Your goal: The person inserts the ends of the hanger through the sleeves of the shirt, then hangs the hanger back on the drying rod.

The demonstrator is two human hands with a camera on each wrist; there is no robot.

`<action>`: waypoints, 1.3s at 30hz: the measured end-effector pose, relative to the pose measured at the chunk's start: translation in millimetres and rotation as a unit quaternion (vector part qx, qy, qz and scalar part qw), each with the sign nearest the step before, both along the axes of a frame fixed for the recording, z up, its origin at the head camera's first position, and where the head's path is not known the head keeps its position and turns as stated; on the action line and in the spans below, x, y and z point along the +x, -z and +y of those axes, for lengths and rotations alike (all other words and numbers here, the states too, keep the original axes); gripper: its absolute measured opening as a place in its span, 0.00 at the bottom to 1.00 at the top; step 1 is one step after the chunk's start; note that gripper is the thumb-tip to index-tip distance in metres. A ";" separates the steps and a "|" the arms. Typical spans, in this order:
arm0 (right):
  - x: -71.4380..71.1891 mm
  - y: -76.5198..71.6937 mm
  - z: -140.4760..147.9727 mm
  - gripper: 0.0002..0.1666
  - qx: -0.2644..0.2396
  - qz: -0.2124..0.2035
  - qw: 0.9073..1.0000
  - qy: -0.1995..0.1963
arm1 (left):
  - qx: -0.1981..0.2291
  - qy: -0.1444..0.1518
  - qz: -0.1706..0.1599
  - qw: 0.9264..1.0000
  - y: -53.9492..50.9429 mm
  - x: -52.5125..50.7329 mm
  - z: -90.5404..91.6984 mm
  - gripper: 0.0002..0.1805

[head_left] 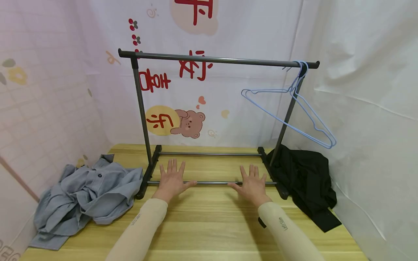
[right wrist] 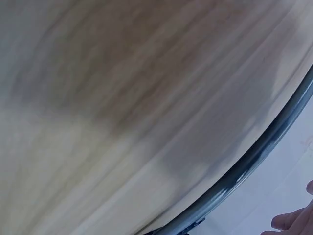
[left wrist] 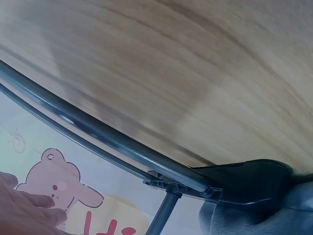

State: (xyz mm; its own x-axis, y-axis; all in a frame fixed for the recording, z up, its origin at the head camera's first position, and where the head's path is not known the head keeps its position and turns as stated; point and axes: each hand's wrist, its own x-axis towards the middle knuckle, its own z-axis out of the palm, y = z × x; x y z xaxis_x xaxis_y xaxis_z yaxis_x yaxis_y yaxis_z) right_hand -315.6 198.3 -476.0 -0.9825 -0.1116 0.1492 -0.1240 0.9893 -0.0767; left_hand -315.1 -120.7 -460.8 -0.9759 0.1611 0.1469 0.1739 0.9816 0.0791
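My left hand (head_left: 172,183) is spread with straight fingers over the front bottom bar of a dark garment rack (head_left: 212,59), holding nothing. Likewise spread, my right hand (head_left: 252,186) is over the right part of that bar; whether either hand touches it I cannot tell. Two blue wire hangers (head_left: 284,119) hang at the rack's right end. A crumpled grey-blue shirt (head_left: 94,192) with a dark button lies left of the rack. To the right, a black garment (head_left: 303,181) lies in a heap. Fingers (left wrist: 34,205) of the left hand show at the left wrist view's lower corner.
The rack stands on a wood-grain table (head_left: 209,224). Behind it hangs a white printed cloth (head_left: 245,36) with a bear and red characters. A pale sheet (head_left: 369,119) borders the right side. A small black piece (head_left: 262,222) shows beside the right sleeve.
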 end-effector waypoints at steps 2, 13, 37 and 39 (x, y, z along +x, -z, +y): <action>-0.1 -1.6 2.8 0.61 0.004 0.000 1.000 0.003 | -0.005 0.000 0.000 1.000 -0.2 0.8 0.3 0.56; -0.7 -13.5 29.7 0.59 -0.003 0.010 1.000 0.029 | -0.003 0.008 0.003 1.000 -2.0 1.0 3.6 0.56; -3.9 -42.3 170.1 0.75 -0.065 0.060 0.981 0.176 | -0.016 0.103 -0.015 0.994 -15.5 -8.1 95.2 0.55; -4.8 -43.3 178.8 0.78 -0.085 0.041 0.977 0.190 | -0.035 0.110 -0.019 0.993 -17.4 -8.0 108.7 0.55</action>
